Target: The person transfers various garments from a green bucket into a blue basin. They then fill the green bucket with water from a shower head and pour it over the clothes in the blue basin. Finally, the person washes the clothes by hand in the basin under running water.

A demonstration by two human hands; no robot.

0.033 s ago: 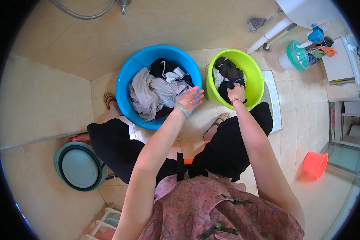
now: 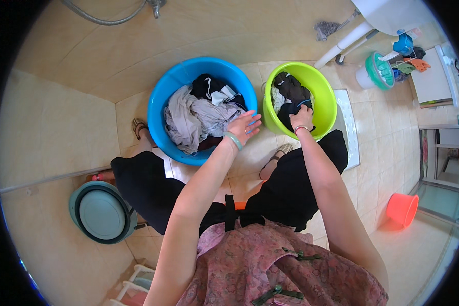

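My left hand [image 2: 244, 126] is open, its fingers spread just over the right rim of a blue basin [image 2: 160, 84]; nothing is in it. Inside the basin lie pale grey clothes [image 2: 181, 117] and a black garment with white parts [image 2: 206, 86]. A lime-green bucket [image 2: 325, 104] stands to the right. My right hand [image 2: 302, 118] reaches into it, its fingers closed on a black garment [image 2: 287, 109]. Beside that lie a dark brown garment [image 2: 290, 86] and some whitish patterned cloth [image 2: 278, 99]. My fingertips are partly hidden by the cloth.
Folded grey-green basins [image 2: 102, 214] lean at the left. An orange-red bucket [image 2: 402, 210] sits at the right. White pipes [image 2: 336, 53] and a green-lined bin [image 2: 380, 71] are at the far right. A ribbed white floor panel [image 2: 349, 127] lies beyond the green bucket. A shower hose [image 2: 104, 21] hangs top left.
My left hand has shifted very slightly to the right. Everything else looks the same.
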